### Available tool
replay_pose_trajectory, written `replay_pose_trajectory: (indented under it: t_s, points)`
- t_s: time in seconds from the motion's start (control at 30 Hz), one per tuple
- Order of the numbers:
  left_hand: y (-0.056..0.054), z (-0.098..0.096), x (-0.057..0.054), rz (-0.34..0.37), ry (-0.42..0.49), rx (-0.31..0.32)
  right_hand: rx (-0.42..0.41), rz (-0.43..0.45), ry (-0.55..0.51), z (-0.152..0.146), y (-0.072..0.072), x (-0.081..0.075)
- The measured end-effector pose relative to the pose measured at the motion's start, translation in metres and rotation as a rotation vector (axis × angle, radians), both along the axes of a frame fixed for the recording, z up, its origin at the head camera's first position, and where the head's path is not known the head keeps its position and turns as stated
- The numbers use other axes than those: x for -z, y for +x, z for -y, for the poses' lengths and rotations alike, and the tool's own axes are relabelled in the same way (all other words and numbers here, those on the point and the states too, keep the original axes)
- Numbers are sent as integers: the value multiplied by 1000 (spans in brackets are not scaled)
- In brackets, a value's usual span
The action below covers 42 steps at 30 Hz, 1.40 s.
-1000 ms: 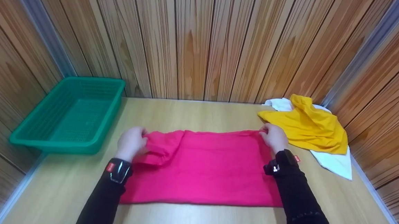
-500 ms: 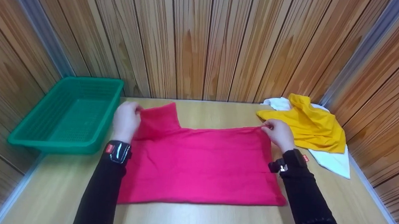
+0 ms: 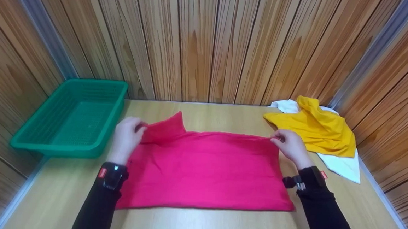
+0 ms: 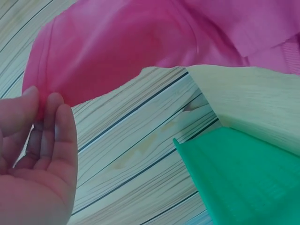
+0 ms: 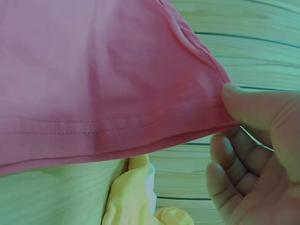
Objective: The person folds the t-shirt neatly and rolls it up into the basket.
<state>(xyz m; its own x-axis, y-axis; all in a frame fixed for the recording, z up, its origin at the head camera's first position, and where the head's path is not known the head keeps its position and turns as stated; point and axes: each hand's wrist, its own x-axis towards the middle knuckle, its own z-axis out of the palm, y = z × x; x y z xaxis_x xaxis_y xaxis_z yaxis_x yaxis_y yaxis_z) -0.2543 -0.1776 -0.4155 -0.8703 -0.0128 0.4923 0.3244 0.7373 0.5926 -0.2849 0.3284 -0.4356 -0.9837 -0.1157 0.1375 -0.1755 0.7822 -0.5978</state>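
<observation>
A bright pinkish-red shirt [image 3: 207,171] lies spread in a wide, roughly rectangular shape on a pale wooden table [image 3: 225,119], in the middle of the head view, directly in front of a person. Its near edge runs almost straight across, and at its far left a flap [image 3: 169,126] sticks up to a point beyond the rest of the far edge.

The person's left hand [image 3: 126,136] grasps the outer end of this flap, pinching the cloth between thumb and fingers beside a stitched seam. The right hand [image 3: 290,146] grasps the far right corner, with the thumb pressed on top of the cloth close to a double row of stitching. Both arms wear black sleeves [image 3: 92,210], with a dark strap [image 3: 113,176] around each wrist.

To the left, near the left hand, a green plastic basket [image 3: 56,148] stands close to the back wall. To the right, just beyond the right hand, a crumpled yellow cloth [image 3: 325,134] lies on top of a white cloth [image 3: 342,167]. Walls [image 3: 201,47] of striped brown wood panelling rise behind and on both sides.
</observation>
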Motion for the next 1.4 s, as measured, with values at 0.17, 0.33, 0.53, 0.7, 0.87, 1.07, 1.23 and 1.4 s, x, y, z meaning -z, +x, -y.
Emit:
replay_pose_trajectory:
  t_s: [0.17,0.33,0.53,0.7,0.87,1.07,1.23,1.4]
  points:
    - [21,5,12,-10,-8,44,-73,-73,34,-1,15,3]
    - [37,9,22,-53,-39,76,-90,-59,31,-6,28,6]
    - [53,17,23,6,-49,111,-131,-7,34,-13,39,8]
    - [62,28,26,89,-46,147,-169,-9,101,-17,39,11]
    - [69,40,33,186,-32,174,-194,-7,202,-24,39,18]
    - [77,49,37,173,-15,206,-274,-19,294,-25,43,25]
    - [81,51,39,136,7,229,-325,-76,345,-24,47,32]
    - [84,51,38,129,23,235,-359,-151,381,-21,49,39]
